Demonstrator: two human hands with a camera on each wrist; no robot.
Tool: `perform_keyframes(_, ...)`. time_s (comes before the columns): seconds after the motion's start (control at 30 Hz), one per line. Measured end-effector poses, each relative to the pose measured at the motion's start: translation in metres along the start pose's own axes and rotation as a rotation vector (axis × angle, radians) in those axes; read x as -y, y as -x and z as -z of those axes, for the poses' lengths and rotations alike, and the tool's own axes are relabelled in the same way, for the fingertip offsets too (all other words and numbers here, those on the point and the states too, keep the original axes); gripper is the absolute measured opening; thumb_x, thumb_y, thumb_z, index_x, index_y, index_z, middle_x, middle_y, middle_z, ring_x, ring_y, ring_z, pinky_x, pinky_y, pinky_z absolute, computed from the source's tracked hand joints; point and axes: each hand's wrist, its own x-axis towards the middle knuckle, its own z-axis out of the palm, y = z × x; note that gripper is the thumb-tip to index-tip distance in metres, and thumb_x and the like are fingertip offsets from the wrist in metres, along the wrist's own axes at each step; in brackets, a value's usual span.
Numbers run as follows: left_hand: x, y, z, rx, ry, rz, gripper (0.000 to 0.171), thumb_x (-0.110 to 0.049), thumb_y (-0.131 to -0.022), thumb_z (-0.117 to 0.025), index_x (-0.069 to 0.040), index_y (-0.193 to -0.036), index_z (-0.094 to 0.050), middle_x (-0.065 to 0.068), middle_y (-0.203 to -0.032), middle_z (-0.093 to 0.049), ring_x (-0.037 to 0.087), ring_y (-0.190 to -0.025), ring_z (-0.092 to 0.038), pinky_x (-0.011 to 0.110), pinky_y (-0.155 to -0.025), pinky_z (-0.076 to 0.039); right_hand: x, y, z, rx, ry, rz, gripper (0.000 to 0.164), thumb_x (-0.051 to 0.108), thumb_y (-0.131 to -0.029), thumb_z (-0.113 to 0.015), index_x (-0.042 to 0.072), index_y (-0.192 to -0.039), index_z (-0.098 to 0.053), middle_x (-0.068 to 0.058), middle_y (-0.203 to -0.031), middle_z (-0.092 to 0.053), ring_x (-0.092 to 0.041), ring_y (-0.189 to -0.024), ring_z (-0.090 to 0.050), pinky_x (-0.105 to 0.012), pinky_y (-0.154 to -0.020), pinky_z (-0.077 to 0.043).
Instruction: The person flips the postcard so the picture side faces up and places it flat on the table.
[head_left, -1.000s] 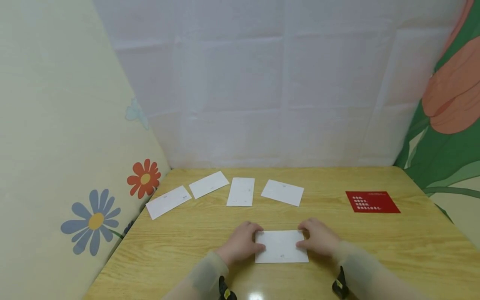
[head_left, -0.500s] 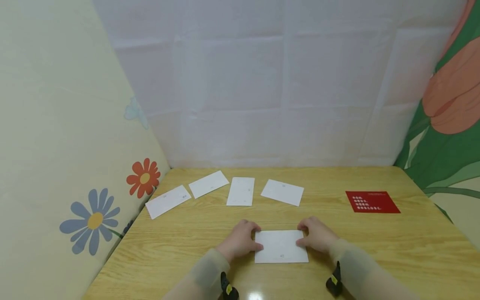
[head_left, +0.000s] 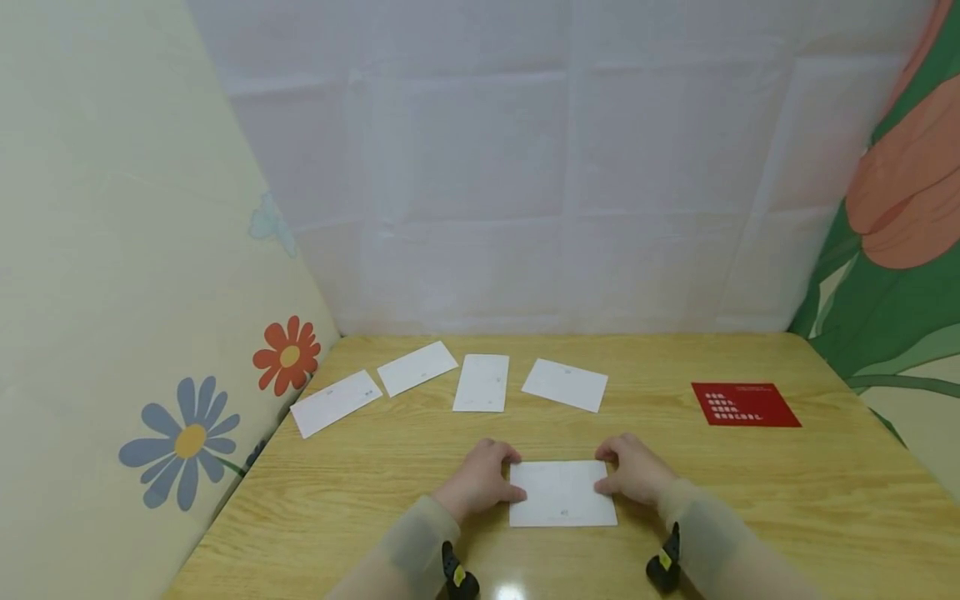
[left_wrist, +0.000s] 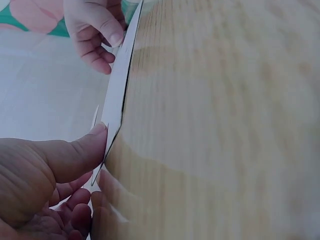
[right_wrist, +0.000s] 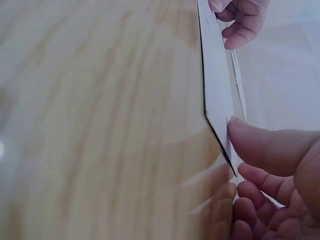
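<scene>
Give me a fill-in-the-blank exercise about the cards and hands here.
1. The near card, held between the left hand and the right hand, is ____ in colour.
2. Beyond the hands, the row of same-coloured cards numbers ____.
3. The rightmost card, apart from the others, is ____ in colour.

Missing words: white; four; red.

Nearest you: white card [head_left: 562, 487], small grey print [head_left: 564, 512]. Your table [head_left: 562, 437]: yellow-brown, wood-grained. To your right, red card [head_left: 765, 408] with white lettering [head_left: 724, 407]. On your left, cream wall [head_left: 112, 250]: blue-grey flower [head_left: 190, 442] and red flower [head_left: 289, 357], both yellow-centred.
</scene>
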Motion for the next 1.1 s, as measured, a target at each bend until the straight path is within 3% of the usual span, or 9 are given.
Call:
perform_keyframes(0.3, 0.001, -0.001, 0.002, 0.027, -0.046, -0.015, 0.053, -0.025, -0.071, -0.086, -0.007, -0.114, -0.061, 0.012, -0.119, -0.05, 0.027, -0.107, -0.049, 0.048, -0.098, -0.04, 0.002, 0.0, 0.001, 0.014, 0.043, 0.004, 0.043, 0.016, -0.073, -0.084, 0.009, -0.109, -0.063, -0.009, -0.114, -0.052, -0.027, -0.104, -0.051, -0.051, -0.096, -0.04)
perform_keyframes(0.93, -0.003, -0.002, 0.005, 0.063, -0.121, -0.034, 0.049, -0.026, -0.071, -0.086, -0.011, -0.111, -0.061, 0.011, -0.119, -0.05, 0.026, -0.106, -0.048, 0.047, -0.097, -0.041, 0.013, 0.005, 0.004, 0.054, 0.142, 0.043, 0.043, 0.013, -0.07, -0.085, 0.006, -0.104, -0.06, -0.012, -0.112, -0.051, -0.028, -0.102, -0.052, -0.05, -0.095, -0.041)
perform_keyframes(1.1, -0.003, -0.002, 0.006, 0.069, -0.144, -0.048, 0.056, -0.029, -0.067, -0.088, -0.01, -0.112, -0.06, 0.013, -0.122, -0.049, 0.03, -0.111, -0.048, 0.049, -0.098, -0.04, 0.012, 0.003, 0.003, 0.047, 0.148, 0.043, 0.043, 0.012, -0.07, -0.085, 0.006, -0.104, -0.059, -0.011, -0.11, -0.05, -0.027, -0.099, -0.051, -0.049, -0.095, -0.042)
